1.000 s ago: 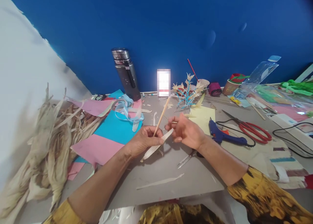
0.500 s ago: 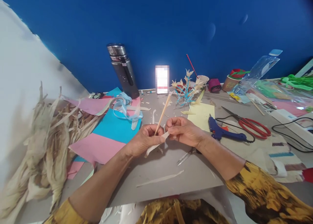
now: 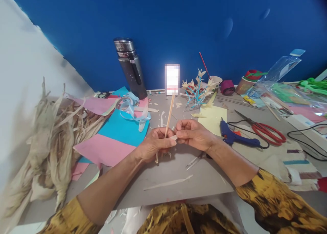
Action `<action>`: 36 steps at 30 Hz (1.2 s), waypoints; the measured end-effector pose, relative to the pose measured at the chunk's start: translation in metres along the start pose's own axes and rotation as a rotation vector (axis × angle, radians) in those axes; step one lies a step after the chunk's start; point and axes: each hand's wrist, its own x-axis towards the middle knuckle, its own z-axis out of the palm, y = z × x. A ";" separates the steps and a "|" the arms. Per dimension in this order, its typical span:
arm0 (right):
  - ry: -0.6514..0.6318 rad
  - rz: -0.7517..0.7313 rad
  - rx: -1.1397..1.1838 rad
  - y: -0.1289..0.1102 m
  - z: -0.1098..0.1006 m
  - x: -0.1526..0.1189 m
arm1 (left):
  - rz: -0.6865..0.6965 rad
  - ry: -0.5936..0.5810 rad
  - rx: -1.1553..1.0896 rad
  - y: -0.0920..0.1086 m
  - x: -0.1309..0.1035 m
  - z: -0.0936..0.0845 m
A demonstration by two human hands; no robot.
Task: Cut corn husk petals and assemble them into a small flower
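L hand (image 3: pixel 153 145): closed on stick (image 3: pixel 169 116) + pale strip (image 3: pixel 173 137), likely steadying both | R hand (image 3: pixel 192 134): pinching strip's other end, probably keeping it taut | stick: between hands' near side and phone-like screen (image 3: pixel 172 79), above surface (image 3: pixel 178 189), long axis near upright, tip up, slight right lean | strip: short span between fingertips, slanting up rightward

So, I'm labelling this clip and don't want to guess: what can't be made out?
All in the head view:
Wooden stick: lower end hidden by the left hand.
Pale strip: far end covered by the right hand.
Metal tool: handle behind the right wrist.
Lit screen: content pixelated.
Green pipe cleaners: cut by right edge.
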 end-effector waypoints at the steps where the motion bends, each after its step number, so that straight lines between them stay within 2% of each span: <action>1: -0.004 0.003 0.002 -0.001 -0.001 0.000 | -0.003 -0.014 -0.012 0.000 0.000 -0.001; 7: 0.005 -0.016 0.042 -0.008 -0.007 0.000 | 0.029 -0.086 -0.046 0.005 -0.003 -0.003; 11: 0.057 -0.099 0.188 -0.014 -0.016 0.004 | 0.069 -0.083 -0.114 0.011 -0.006 -0.001; 13: 0.115 -0.132 0.280 -0.013 -0.019 0.006 | 0.104 -0.039 -0.141 0.012 -0.005 -0.001; 15: 0.116 -0.110 0.321 -0.008 -0.019 0.007 | 0.136 0.033 -0.159 0.011 -0.003 0.000; 19: -0.018 -0.037 0.186 0.007 -0.005 0.005 | 0.132 0.149 -0.109 0.005 0.001 0.000; 21: 0.032 -0.059 0.110 0.012 0.003 0.003 | 0.110 0.157 -0.050 0.002 0.002 0.000; 26: 0.159 -0.091 0.069 0.011 0.009 0.003 | 0.076 0.115 0.038 0.001 0.001 -0.001; 32: 0.114 -0.040 0.195 0.006 0.010 0.002 | 0.080 0.001 0.017 0.002 0.001 -0.004; 36: 0.105 -0.049 0.234 -0.001 0.007 0.000 | 0.037 -0.012 -0.039 0.004 0.000 -0.004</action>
